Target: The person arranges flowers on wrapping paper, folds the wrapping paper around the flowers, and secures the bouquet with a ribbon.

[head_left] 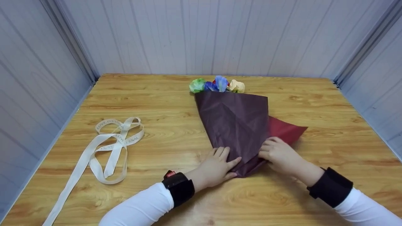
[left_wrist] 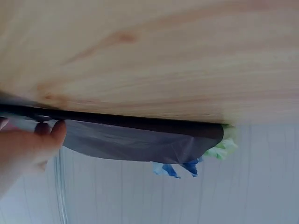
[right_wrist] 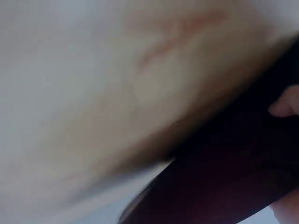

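Note:
A bouquet wrapped in dark purple wrapping paper (head_left: 235, 119) lies on the wooden table. Past its top edge peek a green flower (head_left: 197, 85), blue flowers (head_left: 221, 83) and a cream flower (head_left: 237, 86); the stems are hidden inside. My left hand (head_left: 215, 169) presses on the narrow lower end with spread fingers. At the lower right edge, my right hand (head_left: 279, 157) pinches the paper with curled fingers. A red flap (head_left: 284, 130) of paper sticks out beyond that hand. In the right wrist view, fingertips (right_wrist: 287, 100) lie against the dark sheet, which is blurred.
A loosely looped white ribbon (head_left: 117, 141) with printed lettering lies on the left of the table (head_left: 157, 125), its long tail running toward the near left edge. Pale panel walls (head_left: 201, 37) stand at the back and both sides.

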A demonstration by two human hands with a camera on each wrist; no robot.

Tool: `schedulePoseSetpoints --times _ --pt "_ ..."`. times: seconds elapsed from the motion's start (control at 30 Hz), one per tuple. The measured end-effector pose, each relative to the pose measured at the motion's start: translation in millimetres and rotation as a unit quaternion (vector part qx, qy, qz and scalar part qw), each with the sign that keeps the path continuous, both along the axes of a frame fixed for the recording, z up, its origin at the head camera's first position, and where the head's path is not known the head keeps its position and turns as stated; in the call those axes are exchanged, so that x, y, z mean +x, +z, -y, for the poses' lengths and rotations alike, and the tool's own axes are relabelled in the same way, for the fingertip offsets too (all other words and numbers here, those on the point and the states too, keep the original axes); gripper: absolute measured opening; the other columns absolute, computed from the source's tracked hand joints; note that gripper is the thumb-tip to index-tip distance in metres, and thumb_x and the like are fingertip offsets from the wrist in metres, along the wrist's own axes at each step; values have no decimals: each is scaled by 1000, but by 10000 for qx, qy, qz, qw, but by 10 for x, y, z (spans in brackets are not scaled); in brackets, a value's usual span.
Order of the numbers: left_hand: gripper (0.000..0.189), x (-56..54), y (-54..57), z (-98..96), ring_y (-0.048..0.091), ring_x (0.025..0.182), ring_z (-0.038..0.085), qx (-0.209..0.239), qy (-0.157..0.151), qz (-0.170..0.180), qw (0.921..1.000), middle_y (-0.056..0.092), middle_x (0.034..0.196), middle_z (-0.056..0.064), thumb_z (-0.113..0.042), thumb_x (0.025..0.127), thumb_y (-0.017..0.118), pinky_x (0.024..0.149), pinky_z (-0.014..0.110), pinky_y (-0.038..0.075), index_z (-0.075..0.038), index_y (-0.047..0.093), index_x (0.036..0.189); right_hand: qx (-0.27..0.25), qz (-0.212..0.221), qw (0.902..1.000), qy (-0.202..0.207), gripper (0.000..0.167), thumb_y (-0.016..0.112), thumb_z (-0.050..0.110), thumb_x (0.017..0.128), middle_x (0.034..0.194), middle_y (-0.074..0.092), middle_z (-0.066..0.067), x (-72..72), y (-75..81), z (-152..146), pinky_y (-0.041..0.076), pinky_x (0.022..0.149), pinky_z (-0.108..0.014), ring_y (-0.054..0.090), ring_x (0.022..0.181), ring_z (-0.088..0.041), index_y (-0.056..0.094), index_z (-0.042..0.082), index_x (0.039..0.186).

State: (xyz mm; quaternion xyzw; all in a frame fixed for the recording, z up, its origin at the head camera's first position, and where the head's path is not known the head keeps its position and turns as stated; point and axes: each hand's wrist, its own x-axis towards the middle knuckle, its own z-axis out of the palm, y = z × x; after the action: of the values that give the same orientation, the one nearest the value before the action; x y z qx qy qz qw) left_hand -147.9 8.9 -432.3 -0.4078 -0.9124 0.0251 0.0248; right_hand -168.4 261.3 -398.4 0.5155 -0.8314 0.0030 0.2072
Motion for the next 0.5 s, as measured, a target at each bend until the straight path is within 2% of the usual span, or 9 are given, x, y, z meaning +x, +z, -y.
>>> schedulePoseSetpoints --times 0.1,0.2,0.33,0.5 --pt "48 11 14 1 48 106 22 94 -346 -652 9972 51 119 8 -51 96 42 92 37 44 -28 51 138 -493 -97 9987 -50 27 70 -7 50 72 64 -3 -72 136 -26 44 75 -43 59 75 -23 65 7 73" --pt "45 19 31 9 50 101 19 64 -538 -936 9941 54 114 5 -49 97 43 90 34 46 -27 54 135 -947 80 9954 -124 25 74 -8 54 72 65 -4 -152 271 -24 44 77 -47 60 76 -24 66 8 72" --pt "45 53 59 25 53 113 23 -253 -593 -877 9941 54 130 9 -45 100 38 99 34 44 -27 49 139 -1189 112 9924 -311 18 81 -2 63 74 67 -4 -266 368 63 40 89 -57 61 85 -27 70 9 72" --pt "41 107 60 25 51 125 26 -584 -614 -816 9931 49 141 11 -36 101 39 103 33 42 -22 50 139 -1137 -107 9932 -227 11 77 4 71 79 66 -5 -413 351 331 25 103 -65 58 102 -33 69 9 74"
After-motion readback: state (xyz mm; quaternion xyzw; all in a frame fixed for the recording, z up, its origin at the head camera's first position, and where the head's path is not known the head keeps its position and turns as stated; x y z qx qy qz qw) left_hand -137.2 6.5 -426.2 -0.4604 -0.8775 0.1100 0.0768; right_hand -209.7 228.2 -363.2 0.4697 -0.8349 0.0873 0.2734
